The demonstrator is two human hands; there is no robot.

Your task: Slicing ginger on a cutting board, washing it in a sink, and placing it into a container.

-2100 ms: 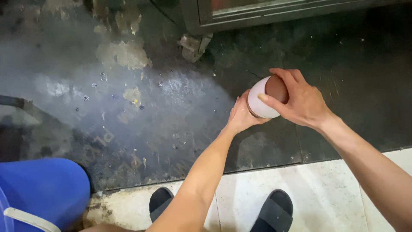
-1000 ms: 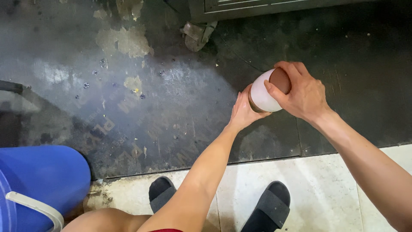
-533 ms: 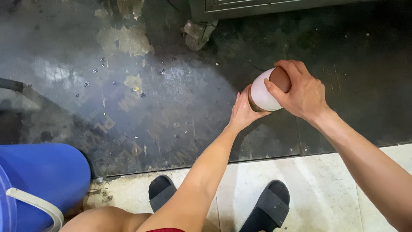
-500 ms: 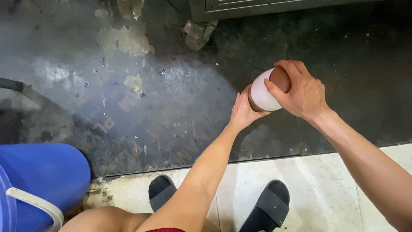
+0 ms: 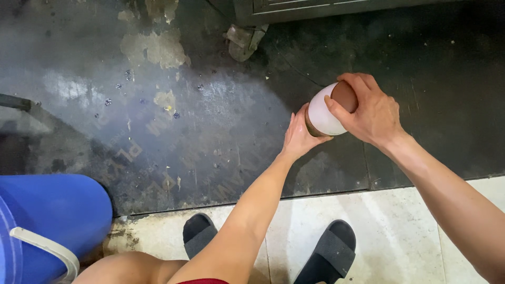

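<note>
Though half-hidden, cup (image 5: 325,111) between hands (image 5: 368,113)

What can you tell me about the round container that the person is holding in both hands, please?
The container is a squat cylinder with a smooth white wall and a brown top, possibly a lid. It looks like plastic. It is held tilted above the dark, wet floor. The right hand grips over the brown top, and the left hand supports it from below. Its contents are hidden.
</note>
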